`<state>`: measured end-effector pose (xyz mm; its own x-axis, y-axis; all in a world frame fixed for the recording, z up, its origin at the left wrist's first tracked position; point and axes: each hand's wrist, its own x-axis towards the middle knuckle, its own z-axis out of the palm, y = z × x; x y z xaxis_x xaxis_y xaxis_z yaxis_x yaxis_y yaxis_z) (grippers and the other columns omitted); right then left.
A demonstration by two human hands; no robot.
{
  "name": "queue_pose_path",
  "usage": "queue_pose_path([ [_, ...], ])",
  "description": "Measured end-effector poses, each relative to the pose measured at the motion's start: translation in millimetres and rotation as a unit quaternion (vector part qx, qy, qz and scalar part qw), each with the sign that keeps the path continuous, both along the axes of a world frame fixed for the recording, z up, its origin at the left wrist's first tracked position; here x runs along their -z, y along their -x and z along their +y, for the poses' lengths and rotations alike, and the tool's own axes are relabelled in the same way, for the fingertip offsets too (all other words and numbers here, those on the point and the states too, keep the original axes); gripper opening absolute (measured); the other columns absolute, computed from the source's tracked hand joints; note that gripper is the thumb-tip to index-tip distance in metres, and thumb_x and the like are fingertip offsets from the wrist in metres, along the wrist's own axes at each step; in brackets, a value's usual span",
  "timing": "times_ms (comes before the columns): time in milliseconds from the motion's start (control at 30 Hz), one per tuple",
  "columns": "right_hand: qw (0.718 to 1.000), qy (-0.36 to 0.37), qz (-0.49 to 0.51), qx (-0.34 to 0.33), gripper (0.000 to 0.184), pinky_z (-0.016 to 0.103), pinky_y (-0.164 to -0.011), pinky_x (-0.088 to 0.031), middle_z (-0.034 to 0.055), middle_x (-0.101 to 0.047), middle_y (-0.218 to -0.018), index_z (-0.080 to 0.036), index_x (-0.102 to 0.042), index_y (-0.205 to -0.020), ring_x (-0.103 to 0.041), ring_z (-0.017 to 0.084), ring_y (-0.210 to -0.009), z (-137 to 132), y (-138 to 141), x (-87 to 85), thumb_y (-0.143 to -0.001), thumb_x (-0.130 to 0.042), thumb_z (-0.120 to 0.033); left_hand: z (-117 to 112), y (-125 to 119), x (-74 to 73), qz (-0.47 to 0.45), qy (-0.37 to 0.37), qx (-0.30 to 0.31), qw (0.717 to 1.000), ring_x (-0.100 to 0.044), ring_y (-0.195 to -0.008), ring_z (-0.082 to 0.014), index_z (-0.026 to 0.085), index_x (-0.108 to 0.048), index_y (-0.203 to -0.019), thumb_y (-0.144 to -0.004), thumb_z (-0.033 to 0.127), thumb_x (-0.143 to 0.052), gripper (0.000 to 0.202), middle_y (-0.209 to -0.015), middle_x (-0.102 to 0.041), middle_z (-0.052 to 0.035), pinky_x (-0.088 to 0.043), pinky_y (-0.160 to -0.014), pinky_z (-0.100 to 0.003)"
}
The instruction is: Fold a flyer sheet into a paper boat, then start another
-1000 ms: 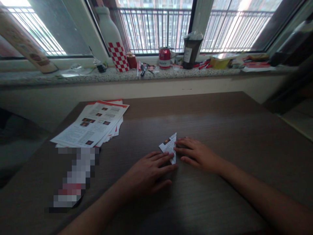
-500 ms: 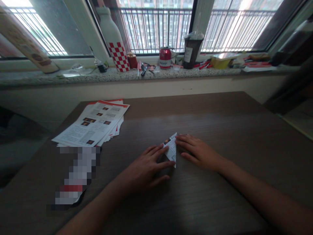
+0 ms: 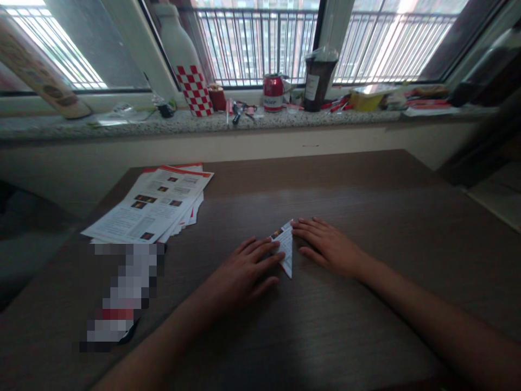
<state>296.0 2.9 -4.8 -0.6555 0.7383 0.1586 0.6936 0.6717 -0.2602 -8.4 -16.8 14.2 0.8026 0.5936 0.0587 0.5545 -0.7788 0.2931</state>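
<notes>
A small folded piece of printed paper (image 3: 286, 249), shaped like a narrow triangle, lies on the dark wooden table (image 3: 366, 195). My left hand (image 3: 244, 269) lies flat with its fingers stretched out, the fingertips pressing on the paper's left edge. My right hand (image 3: 328, 247) also lies flat and open, its fingertips touching the paper's right edge. Part of the paper is hidden under my left fingers.
A stack of printed leaflets (image 3: 154, 205) sits at the table's left. A blurred-out object (image 3: 122, 296) lies nearer the front left. The stone windowsill (image 3: 122, 126) holds a checkered bottle (image 3: 185, 60), a red can (image 3: 273, 93), a dark cup (image 3: 316, 79) and small clutter.
The folded paper has become narrower as my left hand slid a little left and flattened it. My right hand stayed by the right edge. The view tilted slightly.
</notes>
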Motion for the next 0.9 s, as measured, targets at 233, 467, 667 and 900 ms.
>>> queue_pose_path([
  [233,1.000,0.000,0.022,0.000,0.046,0.057,-0.126,-0.034,0.0067,-0.049,-0.163,-0.029,-0.052,-0.153,-0.045,0.028,-0.151,-1,0,0.1,-0.108,-0.051,-0.042,1,1,1.7,0.001,-0.008,-0.008,1.000,-0.045,-0.148,-0.0353,0.032,-0.052,-0.154,-0.105,0.033,-0.061,0.050,-0.165,-0.043,-0.0116,-0.041,-0.118,-0.059],
  [467,1.000,-0.001,0.027,-0.006,0.049,0.061,-0.125,-0.033,0.0084,-0.047,-0.164,-0.029,-0.050,-0.154,-0.045,0.030,-0.151,0,1,1.7,-0.107,-0.055,-0.041,4,-1,1.9,-0.019,-0.009,-0.018,1.000,-0.055,-0.137,-0.0302,0.027,-0.053,-0.151,-0.106,0.029,-0.061,0.046,-0.156,-0.054,-0.0094,-0.048,-0.112,-0.051],
  [667,0.997,-0.005,0.074,-0.009,0.046,0.058,-0.113,-0.047,0.0139,-0.060,-0.150,-0.025,-0.057,-0.147,-0.057,0.032,-0.137,-3,2,-7.8,-0.105,-0.059,-0.042,1,-6,4.8,-0.023,-0.038,-0.041,0.998,-0.060,-0.124,-0.0329,0.019,-0.057,-0.145,-0.104,0.024,-0.060,0.041,-0.143,-0.060,-0.0144,-0.054,-0.104,-0.053],
  [900,0.997,0.004,0.066,-0.040,0.042,0.052,-0.102,-0.053,0.0135,-0.067,-0.133,-0.022,-0.064,-0.138,-0.062,0.032,-0.123,-14,11,-6.0,-0.101,-0.065,-0.042,-2,-9,7.7,-0.068,-0.042,-0.019,0.997,-0.063,-0.118,-0.0302,0.018,-0.061,-0.139,-0.103,0.024,-0.060,0.036,-0.134,-0.062,-0.0154,-0.058,-0.099,-0.049],
])
